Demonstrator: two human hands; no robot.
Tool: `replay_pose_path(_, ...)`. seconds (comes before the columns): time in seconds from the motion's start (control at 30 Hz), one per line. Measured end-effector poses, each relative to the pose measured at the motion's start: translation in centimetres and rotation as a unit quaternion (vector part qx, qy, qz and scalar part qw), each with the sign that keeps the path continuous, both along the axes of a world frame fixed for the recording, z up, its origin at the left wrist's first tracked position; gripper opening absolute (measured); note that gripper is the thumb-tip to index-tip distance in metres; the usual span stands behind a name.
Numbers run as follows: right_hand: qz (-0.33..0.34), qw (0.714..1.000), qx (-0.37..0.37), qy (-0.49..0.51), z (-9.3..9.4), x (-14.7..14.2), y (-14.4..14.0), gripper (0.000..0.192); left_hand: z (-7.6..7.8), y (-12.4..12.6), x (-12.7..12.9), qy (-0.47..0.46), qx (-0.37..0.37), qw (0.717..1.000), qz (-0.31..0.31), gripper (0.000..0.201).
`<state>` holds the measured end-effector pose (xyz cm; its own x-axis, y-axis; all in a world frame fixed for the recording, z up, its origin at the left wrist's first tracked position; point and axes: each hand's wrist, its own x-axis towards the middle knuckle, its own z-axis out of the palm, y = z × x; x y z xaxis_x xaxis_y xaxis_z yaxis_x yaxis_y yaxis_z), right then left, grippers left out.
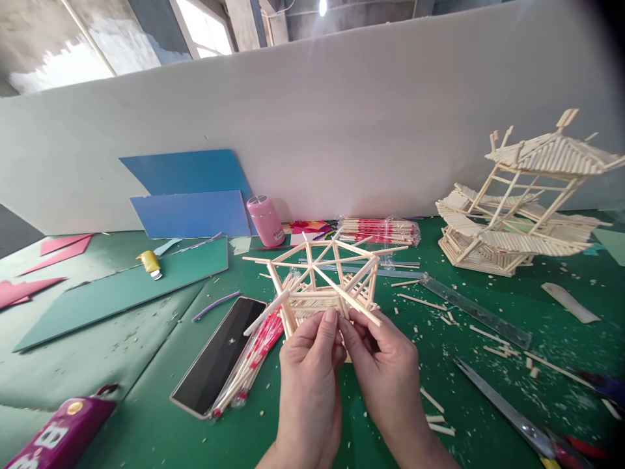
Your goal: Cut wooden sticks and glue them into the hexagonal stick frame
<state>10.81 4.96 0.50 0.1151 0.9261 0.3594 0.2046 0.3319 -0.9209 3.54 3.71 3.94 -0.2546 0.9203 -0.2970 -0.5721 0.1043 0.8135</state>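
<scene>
A small open pavilion frame (pixel 312 294) built from pale wooden sticks stands in front of me, with several sticks radiating outward at its top. Fingers of my left hand (pixel 312 365) are closed on the near side of this frame. Right beside them, my right hand (pixel 385 365) pinches the same near side, its thumb almost touching the left one. The fingertips hide exactly which stick lies between them. Just left of the frame, a plastic-wrapped bundle of sticks (pixel 258 358) overlaps a dark phone (pixel 219 355).
A larger stick pavilion (pixel 517 202) stands at the back right. Scissors (pixel 508 410), a clear ruler (pixel 473 309) and stick scraps lie on the right. A pink bottle (pixel 266 221), packed sticks (pixel 378 230), a yellow cutter (pixel 150 264) and a purple case (pixel 63 430) are also on the green table.
</scene>
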Motion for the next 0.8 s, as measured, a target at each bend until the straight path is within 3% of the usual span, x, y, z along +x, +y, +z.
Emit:
replay_pose_path(0.4, -0.006, 1.0, -0.007, -0.007, -0.1, 0.0, -0.1, 0.012, 0.0, 0.2, 0.0, 0.009, 0.006, 1.0, -0.006, 0.018)
replay_pose_path(0.57, -0.021, 1.0, -0.016, -0.008, 0.2, 0.2, 0.2, 0.012, 0.4, 0.3, 0.0, -0.002, 0.026, 0.999, -0.041, 0.017)
replay_pose_path(0.63, -0.018, 0.999, -0.027, -0.004, 0.3, 0.6, 0.5, 0.014, 0.5, -0.1, 0.0, 0.019, 0.013, 0.999, -0.047, 0.013)
replay_pose_path(0.7, -0.034, 0.999, -0.024, -0.012, 0.4, 1.1, 0.8, 0.016, 0.6, -0.8, -0.4, 0.062, -0.018, 0.997, -0.04, 0.024)
replay_pose_path(0.8, -0.069, 0.997, -0.006, -0.032, 0.4, 2.3, 1.4, 0.016, 0.3, -2.1, -1.5, 0.176, -0.014, 0.984, -0.018, 0.023)
